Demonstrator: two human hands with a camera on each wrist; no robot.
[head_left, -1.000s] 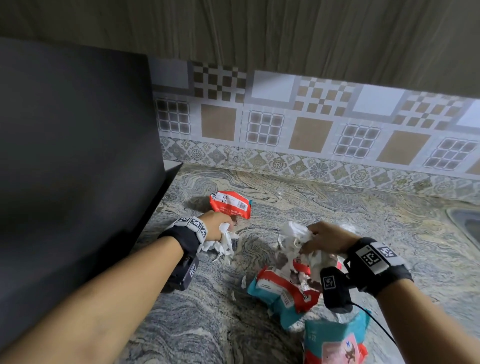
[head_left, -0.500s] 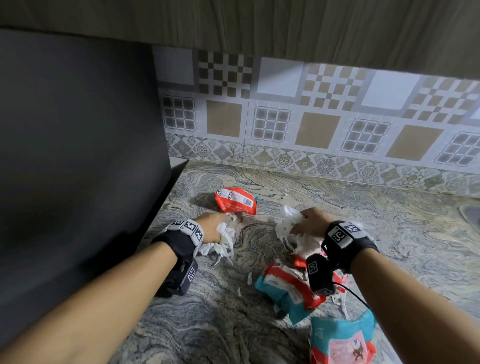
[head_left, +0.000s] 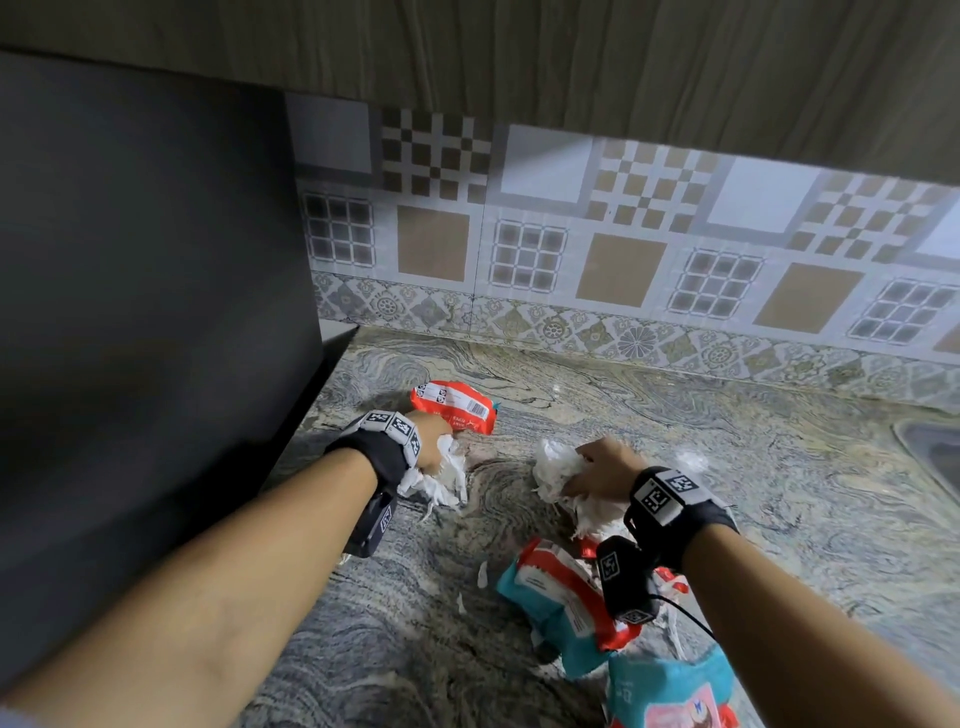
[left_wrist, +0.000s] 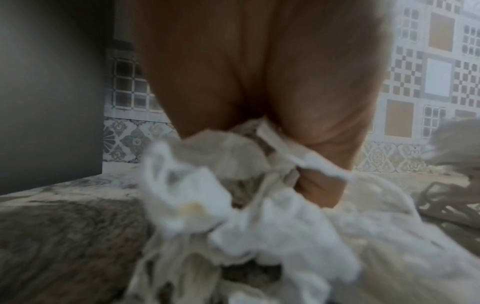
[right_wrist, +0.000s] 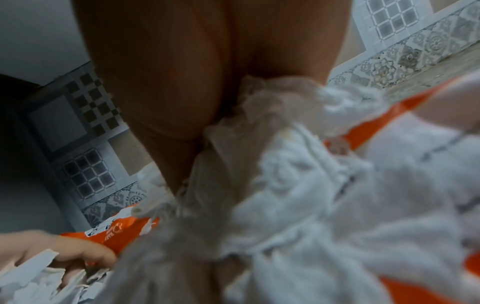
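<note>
My left hand (head_left: 434, 439) grips a bunch of torn white paper shreds (head_left: 441, 480) just in front of a red wrapper (head_left: 454, 408) on the marbled counter (head_left: 727, 457). In the left wrist view the left hand (left_wrist: 259, 102) closes over the shreds (left_wrist: 233, 195). My right hand (head_left: 597, 470) holds a second wad of white shreds (head_left: 556, 470) near the counter's middle. The right wrist view shows the right hand (right_wrist: 194, 92) over that wad (right_wrist: 311, 185), and the left hand's fingers (right_wrist: 78, 253) at lower left.
A dark appliance (head_left: 145, 312) fills the left side. Teal and red wrappers (head_left: 566, 608) lie near the front, another teal packet (head_left: 670, 691) at the bottom edge. A patterned tile wall (head_left: 623, 249) backs the counter; a sink rim (head_left: 930, 452) shows at far right.
My right hand has carried its wad of shreds leftward and away from the teal and red wrappers, closer to the left hand. The left hand has stayed by the red wrapper.
</note>
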